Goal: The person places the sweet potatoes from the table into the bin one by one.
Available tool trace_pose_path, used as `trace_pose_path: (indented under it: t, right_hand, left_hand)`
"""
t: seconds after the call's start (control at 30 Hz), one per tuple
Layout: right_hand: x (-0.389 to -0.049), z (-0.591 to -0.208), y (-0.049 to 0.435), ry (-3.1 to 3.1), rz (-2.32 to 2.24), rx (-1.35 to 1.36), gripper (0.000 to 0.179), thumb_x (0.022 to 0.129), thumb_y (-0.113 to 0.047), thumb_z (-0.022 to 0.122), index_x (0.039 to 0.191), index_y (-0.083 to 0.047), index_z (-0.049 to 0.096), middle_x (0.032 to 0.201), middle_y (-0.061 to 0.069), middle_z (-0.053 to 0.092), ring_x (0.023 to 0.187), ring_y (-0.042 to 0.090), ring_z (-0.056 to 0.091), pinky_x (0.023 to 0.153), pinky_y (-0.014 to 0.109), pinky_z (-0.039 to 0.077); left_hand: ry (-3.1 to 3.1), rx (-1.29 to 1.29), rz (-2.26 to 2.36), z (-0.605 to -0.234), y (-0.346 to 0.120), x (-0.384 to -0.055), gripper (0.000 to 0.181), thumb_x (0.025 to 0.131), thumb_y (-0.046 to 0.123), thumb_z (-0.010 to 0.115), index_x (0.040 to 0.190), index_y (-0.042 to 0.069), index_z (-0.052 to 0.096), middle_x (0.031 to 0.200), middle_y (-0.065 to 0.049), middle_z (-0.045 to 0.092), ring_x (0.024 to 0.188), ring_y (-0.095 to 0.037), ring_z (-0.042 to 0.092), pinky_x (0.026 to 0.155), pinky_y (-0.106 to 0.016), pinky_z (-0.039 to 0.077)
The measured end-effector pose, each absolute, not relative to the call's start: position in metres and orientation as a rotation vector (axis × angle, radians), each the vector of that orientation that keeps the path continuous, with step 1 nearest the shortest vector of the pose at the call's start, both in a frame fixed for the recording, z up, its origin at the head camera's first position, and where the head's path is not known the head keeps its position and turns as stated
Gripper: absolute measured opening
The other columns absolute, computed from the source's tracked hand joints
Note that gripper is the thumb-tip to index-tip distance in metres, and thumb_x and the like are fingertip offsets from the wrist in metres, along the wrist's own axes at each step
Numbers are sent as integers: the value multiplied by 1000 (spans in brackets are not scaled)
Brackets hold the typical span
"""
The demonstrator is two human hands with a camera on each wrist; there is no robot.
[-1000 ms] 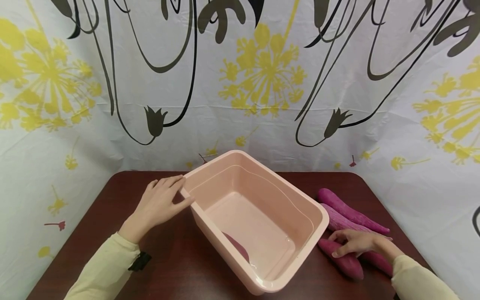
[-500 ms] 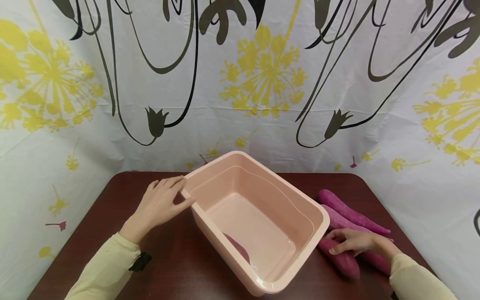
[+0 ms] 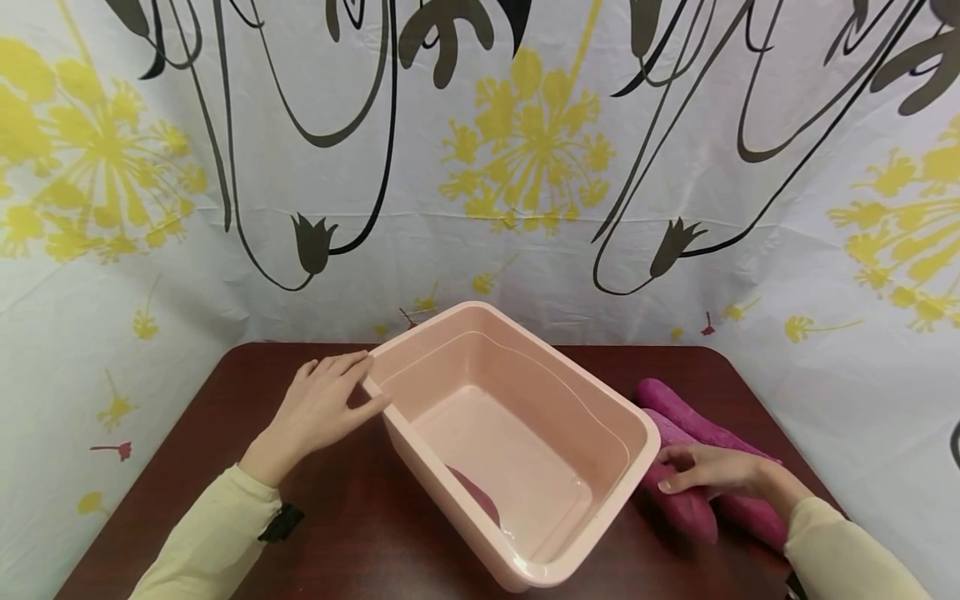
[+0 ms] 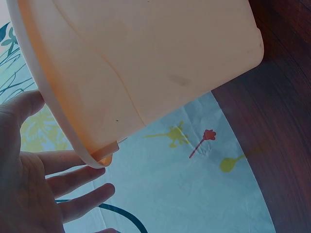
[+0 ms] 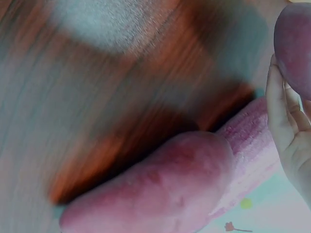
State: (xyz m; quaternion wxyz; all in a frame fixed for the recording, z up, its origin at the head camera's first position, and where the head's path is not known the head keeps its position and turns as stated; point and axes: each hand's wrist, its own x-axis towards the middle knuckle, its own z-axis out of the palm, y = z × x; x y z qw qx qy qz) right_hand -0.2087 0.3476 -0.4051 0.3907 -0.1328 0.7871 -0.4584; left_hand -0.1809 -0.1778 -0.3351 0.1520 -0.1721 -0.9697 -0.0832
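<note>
A pink plastic basin [image 3: 517, 450] stands on the table. The fingers and thumb of my left hand [image 3: 315, 408] lie fairly straight over its left rim; the left wrist view shows the fingertips at the rim's corner [image 4: 99, 160]. Inside, a purple sweet potato [image 3: 477, 497] is partly hidden by the near wall. To the basin's right, my right hand [image 3: 712, 468] grips another purple sweet potato [image 3: 690, 512] between thumb and fingers. That one is raised a little, with a shadow below it. In the right wrist view its rounded end [image 5: 295, 48] shows above the fingers.
More sweet potatoes lie beside and under the right hand: a slim one [image 3: 693, 421] at the back, a paler one [image 3: 666, 427] and a thick one [image 3: 757, 518] nearer. The dark red table [image 3: 352, 517] meets a patterned cloth [image 3: 480, 167] behind and at both sides.
My right hand has closed more firmly on the sweet potato and moved it slightly up and left, off the table. My left hand and the basin have kept their places.
</note>
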Motion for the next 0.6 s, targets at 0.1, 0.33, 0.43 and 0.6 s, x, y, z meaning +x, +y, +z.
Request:
trace_pose_path:
  t: [0.1, 0.33, 0.43, 0.6]
  right_hand:
    - [-210, -400, 349, 1983, -1184, -348, 40, 84, -16, 57, 117, 3, 43, 107, 14, 46, 94, 25, 49, 73, 42, 44]
    - [-215, -379, 349, 1995, -1159, -357, 43, 85, -16, 57, 119, 5, 41, 104, 14, 48, 92, 25, 51, 73, 40, 45]
    - [-216, -368, 348, 2076, -1088, -419, 42, 85, -16, 57, 118, 4, 43, 102, 14, 48, 92, 24, 49, 72, 37, 45]
    - [-218, -349, 345, 2213, -960, -516, 38, 84, -17, 59, 115, 1, 47, 101, 12, 49, 91, 21, 46, 70, 32, 44]
  left_hand:
    - [-2783, -493, -241, -336, -178, -181, 65, 81, 52, 51, 123, 3, 52, 123, -14, 48, 109, -33, 44, 87, -54, 28]
    - [-2779, -492, -241, -336, -177, -181, 64, 81, 52, 51, 122, 2, 52, 123, -14, 48, 109, -33, 44, 87, -54, 29]
    - [-2778, -491, -241, -336, -177, -181, 65, 81, 52, 52, 122, 2, 52, 123, -14, 48, 108, -32, 44, 87, -54, 28]
    - [-2784, -489, -245, -336, -178, -182, 66, 81, 53, 51, 123, 2, 51, 123, -14, 48, 109, -33, 43, 88, -54, 28]
